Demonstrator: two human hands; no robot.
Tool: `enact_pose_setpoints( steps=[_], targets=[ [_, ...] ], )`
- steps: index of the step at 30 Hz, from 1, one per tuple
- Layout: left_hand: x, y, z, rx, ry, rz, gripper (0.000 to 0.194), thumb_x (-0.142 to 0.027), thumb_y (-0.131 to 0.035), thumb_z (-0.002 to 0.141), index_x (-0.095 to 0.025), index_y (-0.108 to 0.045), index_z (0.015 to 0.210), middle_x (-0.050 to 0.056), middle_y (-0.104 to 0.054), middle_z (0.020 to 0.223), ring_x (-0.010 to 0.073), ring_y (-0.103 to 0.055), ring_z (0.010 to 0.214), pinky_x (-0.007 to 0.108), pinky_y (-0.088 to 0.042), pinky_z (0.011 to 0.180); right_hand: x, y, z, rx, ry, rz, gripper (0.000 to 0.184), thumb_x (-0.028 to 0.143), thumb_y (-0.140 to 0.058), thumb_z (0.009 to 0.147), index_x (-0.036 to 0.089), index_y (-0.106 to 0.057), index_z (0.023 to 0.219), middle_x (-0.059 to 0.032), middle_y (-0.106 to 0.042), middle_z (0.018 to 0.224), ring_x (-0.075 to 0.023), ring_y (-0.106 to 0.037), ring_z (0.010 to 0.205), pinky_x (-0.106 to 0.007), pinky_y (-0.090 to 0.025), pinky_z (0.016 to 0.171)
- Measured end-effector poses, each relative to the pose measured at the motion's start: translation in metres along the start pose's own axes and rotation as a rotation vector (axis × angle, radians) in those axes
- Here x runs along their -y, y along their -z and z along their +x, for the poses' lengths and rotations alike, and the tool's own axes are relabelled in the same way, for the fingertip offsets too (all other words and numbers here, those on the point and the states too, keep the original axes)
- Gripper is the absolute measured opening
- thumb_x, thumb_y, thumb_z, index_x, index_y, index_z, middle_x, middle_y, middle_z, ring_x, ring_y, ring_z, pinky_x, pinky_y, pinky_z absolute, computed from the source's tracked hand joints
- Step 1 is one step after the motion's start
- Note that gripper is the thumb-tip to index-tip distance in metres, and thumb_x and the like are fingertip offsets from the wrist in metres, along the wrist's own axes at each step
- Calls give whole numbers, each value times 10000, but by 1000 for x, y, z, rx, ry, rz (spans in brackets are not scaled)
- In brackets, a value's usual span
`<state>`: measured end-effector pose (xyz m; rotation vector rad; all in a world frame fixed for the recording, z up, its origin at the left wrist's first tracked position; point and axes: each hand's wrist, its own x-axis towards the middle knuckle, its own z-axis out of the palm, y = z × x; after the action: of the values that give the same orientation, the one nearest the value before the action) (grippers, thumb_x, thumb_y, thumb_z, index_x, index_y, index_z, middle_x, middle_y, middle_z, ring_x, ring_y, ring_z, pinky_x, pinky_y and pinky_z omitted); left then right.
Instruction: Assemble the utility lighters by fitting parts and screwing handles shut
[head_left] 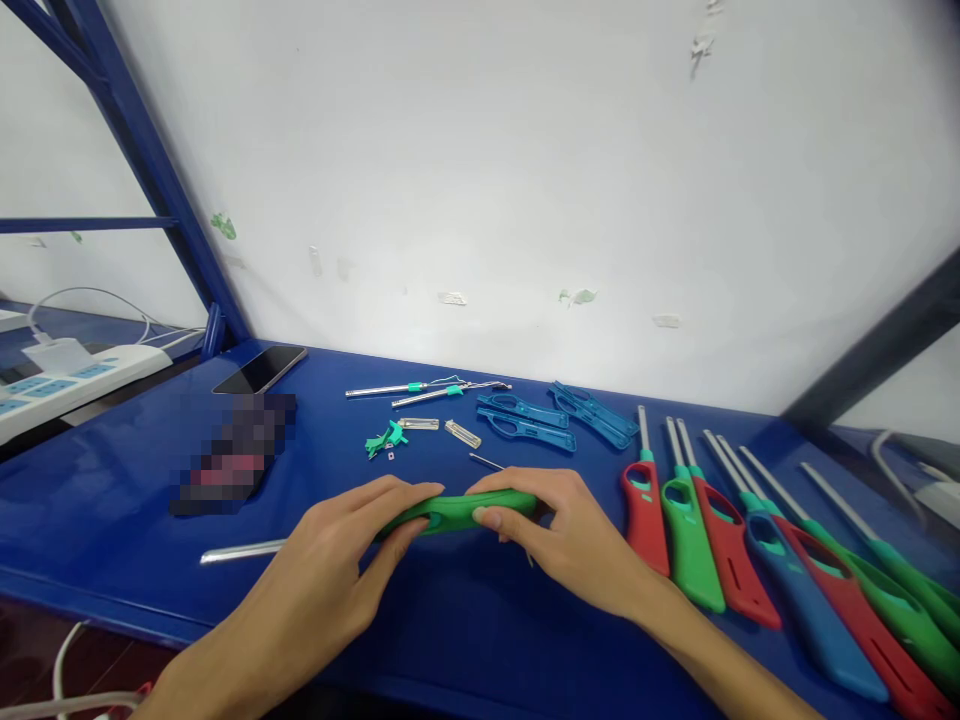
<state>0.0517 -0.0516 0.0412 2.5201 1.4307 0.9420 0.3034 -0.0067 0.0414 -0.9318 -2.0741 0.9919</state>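
Note:
Both my hands grip a green long-nosed lighter (450, 512) lying sideways low over the blue table (112, 500). My left hand (337, 565) is closed round its left part, and the metal tube (244, 551) sticks out past it to the left. My right hand (559, 530) pinches the handle's right end, thumb in front and fingers over the top.
A row of several finished lighters, red (646, 510), green (690, 540) and blue (802, 600), lies at the right. Blue handle shells (555, 418), metal tubes (420, 390) and small parts (390, 438) lie behind my hands. A phone (261, 369) and a power strip (67, 380) are at the left.

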Motion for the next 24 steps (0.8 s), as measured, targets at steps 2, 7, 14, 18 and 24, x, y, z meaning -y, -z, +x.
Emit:
enact_pose_setpoints(
  steps=[2,7,14,18,24],
  targets=[
    [2,0,-2,33,29,12,306,-333,-520,1074,-336,-623,1362,-53,-757,1160,92,-745,1000,182,-572,861,-1,0,1,-24,5,-3,198,423,-699,1001,277,-800,1088,9,-785,1003,-160,-671,825,-268,-460,678],
    [8,-4,-5,102,34,56,308,-326,-505,1056,-332,-663,1320,-31,-772,1131,159,-765,979,271,-595,855,0,0,2,-30,0,6,189,401,-725,984,307,-785,1137,7,-771,1102,-179,-685,944,-274,-487,736],
    [17,-7,-3,101,37,93,379,-219,-436,1012,-294,-651,1315,22,-724,1162,182,-744,982,313,-589,855,-3,3,0,23,-95,77,316,487,-661,1012,278,-716,1243,-30,-754,1116,-137,-645,706,-268,-517,643],
    [18,-7,-4,114,58,114,356,-241,-468,1020,-297,-631,1332,37,-688,1215,198,-726,1045,339,-585,899,-10,5,2,42,-140,112,378,476,-743,953,281,-672,1268,-4,-748,1018,-130,-636,656,-260,-524,614],
    [15,-11,-6,174,78,116,405,-446,-544,1045,-350,-542,1438,21,-636,1300,189,-704,1102,332,-587,940,-11,6,4,-16,-113,-21,266,366,-813,899,298,-732,1143,24,-761,1052,-162,-676,837,-273,-523,736]
  ],
)
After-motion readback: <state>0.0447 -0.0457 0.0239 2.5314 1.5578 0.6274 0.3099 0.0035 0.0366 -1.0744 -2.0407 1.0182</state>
